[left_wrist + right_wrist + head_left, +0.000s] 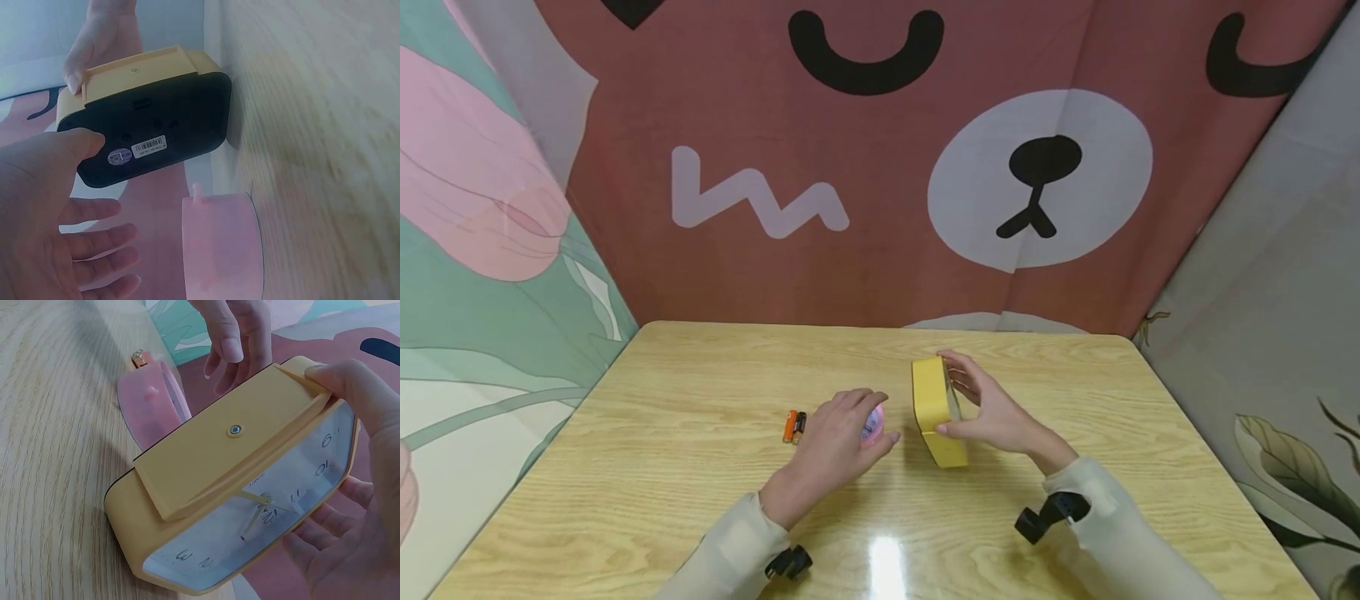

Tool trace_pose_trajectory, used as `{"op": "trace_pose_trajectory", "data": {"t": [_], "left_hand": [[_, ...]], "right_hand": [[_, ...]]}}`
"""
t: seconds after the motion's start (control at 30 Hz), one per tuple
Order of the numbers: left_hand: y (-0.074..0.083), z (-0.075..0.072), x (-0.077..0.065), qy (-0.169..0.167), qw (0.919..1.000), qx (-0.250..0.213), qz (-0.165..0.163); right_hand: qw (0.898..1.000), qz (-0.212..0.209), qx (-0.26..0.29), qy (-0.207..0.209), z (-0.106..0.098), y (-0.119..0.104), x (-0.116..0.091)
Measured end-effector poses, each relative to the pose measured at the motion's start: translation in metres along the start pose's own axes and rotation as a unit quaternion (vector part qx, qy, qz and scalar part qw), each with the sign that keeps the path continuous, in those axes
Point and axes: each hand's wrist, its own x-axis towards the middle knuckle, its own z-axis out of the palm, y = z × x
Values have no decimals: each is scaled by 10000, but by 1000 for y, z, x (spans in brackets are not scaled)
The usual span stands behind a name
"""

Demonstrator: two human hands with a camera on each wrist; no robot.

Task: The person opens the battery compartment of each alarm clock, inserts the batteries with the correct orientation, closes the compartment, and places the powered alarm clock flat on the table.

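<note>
A yellow alarm clock (931,396) is tilted up on end, gripped by my right hand (992,412). The thumb lies on its base side, the fingers at the opposite edge. Its white face (250,531) with numerals turns toward the right wrist; the black back (156,125), bearing a barcode sticker (150,145), turns left. My left hand (835,433) hovers around a small pink round clock (872,425), its fingers loosely extended and holding nothing. In the left wrist view, its thumb appears in front of the black back; contact I cannot tell.
Left of the left hand, an orange battery (790,426) and a black battery (801,422) lie side by side on the wooden table (700,375). A bear-print cloth (880,208) hangs behind the table's far edge, with printed cloths at both sides.
</note>
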Motion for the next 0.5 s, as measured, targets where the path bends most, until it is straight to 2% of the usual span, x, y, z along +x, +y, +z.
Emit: {"op": "trace_pose_trajectory", "data": {"t": [0.17,0.5], "left_hand": [[0,0,0,35,10000,-2,54],[1,2,2,17,9998,108,179]], "right_hand": [[9998,-80,110,-108,-5,4,-2],[9992,14,210,-346,-15,4,-6]]}}
